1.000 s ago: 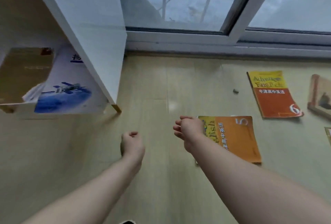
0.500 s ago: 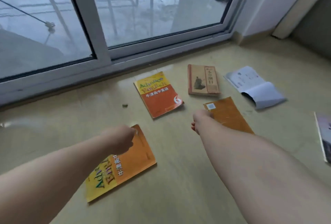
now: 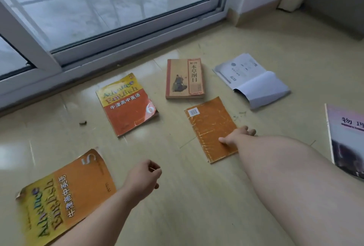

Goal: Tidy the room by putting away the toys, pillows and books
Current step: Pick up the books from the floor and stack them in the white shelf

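orange book (image 3: 211,127) — long axis toward window (image 3: 110,5) | right hand (image 3: 238,135) touching

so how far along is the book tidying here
Done: nothing visible; no book is lifted. In hand: the right hand rests on the near corner of the plain orange book, thumb on its cover; a grip is unclear. The left hand hangs loosely curled, empty. Left: all six on the floor, including Advance English 5, Advance English 6, the brown book, the open white booklet and the purple book.
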Tool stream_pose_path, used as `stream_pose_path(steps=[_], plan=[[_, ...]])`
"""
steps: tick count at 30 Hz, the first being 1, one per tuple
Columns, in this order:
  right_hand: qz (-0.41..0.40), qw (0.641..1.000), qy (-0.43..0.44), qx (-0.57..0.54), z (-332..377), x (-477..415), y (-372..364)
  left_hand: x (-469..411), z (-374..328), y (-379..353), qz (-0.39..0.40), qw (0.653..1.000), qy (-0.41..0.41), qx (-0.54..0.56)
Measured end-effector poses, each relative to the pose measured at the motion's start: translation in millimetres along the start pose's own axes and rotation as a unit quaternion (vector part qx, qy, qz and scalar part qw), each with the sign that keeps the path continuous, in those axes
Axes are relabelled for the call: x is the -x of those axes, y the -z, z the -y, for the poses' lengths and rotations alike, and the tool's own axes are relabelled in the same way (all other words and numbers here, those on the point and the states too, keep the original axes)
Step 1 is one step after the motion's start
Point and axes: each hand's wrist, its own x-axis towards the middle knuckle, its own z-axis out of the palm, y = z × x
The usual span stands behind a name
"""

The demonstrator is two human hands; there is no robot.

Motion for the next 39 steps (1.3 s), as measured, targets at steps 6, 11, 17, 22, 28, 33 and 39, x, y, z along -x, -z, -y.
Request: stream_pose_path(steps=[6,11,17,22,28,33,39], plan=[[-0.003,1.0,-0.008,0.023,-4.6,-27.1,-8.9,-10.9,-40.0,-15.0,0.003,1.0,0.005,0.009],[0.01,1.0,0.002,-0.01,-14.9,-39.0,-13.4,-6.5,-54.5,-22.6,0.011,1.0,0.008,0.0],[0.022,0.992,0.088,-0.092,-13.3,-33.7,0.9,-9.8,-51.6,-11.4,0.025,0.999,0.01,0.033],[0.205,0.931,0.068,-0.294,-10.6,-8.6,20.7,-9.3,-45.8,5.9,0.043,0.995,0.025,0.087],[0.246,0.876,0.254,-0.329,35.1,70.2,28.2,-13.6,-46.9,42.4,0.084,0.965,0.047,0.244],[-0.037,0.826,0.538,-0.164,72.8,143.9,13.3,-17.8,-34.3,110.6,0.133,0.893,0.049,0.427],[-0.292,0.586,0.749,0.098,67.4,136.7,-35.3,-21.9,-14.3,182.0,0.145,0.793,0.026,0.591]])
